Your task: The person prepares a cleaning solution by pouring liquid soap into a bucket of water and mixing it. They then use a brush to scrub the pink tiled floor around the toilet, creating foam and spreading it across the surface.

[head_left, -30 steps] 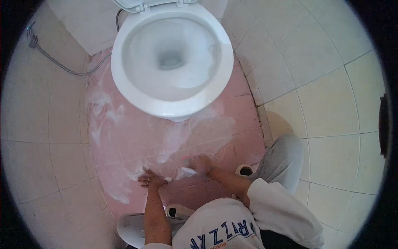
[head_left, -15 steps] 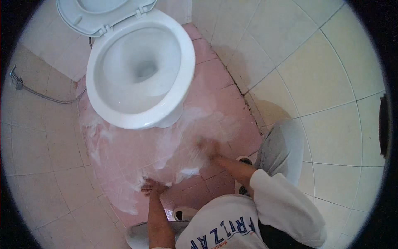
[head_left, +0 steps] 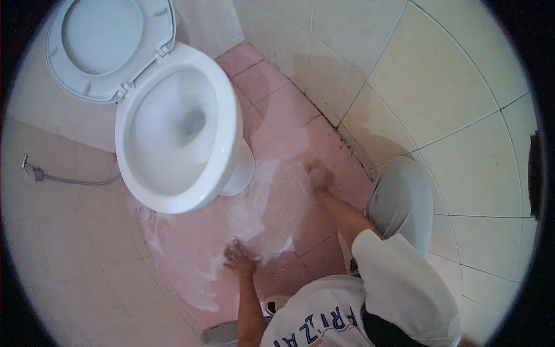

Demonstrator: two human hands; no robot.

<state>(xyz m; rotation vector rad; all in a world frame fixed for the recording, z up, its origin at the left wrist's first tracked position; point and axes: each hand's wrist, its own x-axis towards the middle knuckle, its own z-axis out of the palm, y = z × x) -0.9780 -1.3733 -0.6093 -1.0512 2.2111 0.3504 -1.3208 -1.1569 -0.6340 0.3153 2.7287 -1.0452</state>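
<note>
My left hand (head_left: 240, 258) rests on the pink tiled floor (head_left: 272, 104), fingers spread forward and apart, with white foam around the fingertips. Farther ahead and to the right, my right hand (head_left: 319, 175) is low over the floor. Motion smears its fingers, so whether it holds something does not show. A streaky white film of suds (head_left: 254, 211) covers the tiles between and beyond my hands. Ahead of my left hand stands a white toilet bowl (head_left: 228, 124), its seat and lid (head_left: 153, 43) raised.
A hose (head_left: 81, 181) with a metal fitting runs along the left wall (head_left: 63, 243) to behind the toilet. Cream tiled wall (head_left: 445, 104) rises close on the right, beside my grey-trousered knee (head_left: 402, 196). A dark object (head_left: 535, 176) is at the far right edge.
My right hand has swept forward and to the right across the floor. My left hand has shifted slightly right. The view has turned, so the toilet sits farther left with more lid showing.
</note>
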